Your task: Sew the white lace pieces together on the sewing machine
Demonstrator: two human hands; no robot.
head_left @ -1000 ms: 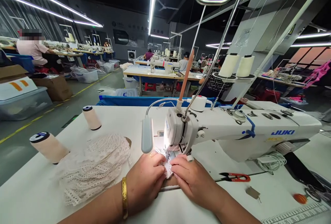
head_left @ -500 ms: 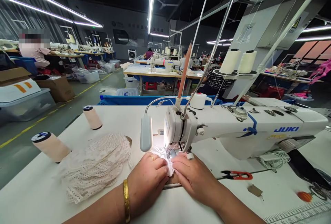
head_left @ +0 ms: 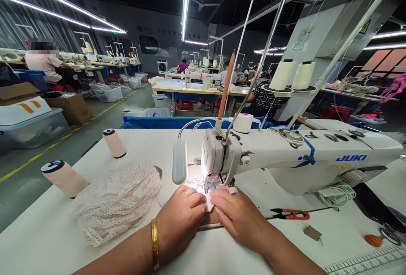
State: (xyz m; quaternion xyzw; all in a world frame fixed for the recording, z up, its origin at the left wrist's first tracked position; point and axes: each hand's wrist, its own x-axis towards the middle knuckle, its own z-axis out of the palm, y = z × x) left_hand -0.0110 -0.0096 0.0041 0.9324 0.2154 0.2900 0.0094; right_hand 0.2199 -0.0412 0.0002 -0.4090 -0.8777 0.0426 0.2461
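Observation:
White lace trim lies under the presser foot of a white sewing machine, lit by its lamp. My left hand, with a ring and a gold bangle, grips the lace from the left, fingers bent together. On the other side my right hand pinches the lace close to the foot, its fingertips partly hidden by the machine head. A loose heap of pale lace rests on the table left of my left hand, and a strip of lace shows behind the fingers.
Two peach thread cones stand or lean at the table's left. Right of my right hand lie red-handled thread snips, a small brown tag and a clear ruler. Other people sit at machines farther back.
The lace end between my hands has shifted slightly away from me toward the needle, and less of it shows in front. Both hands keep nearly the same place.

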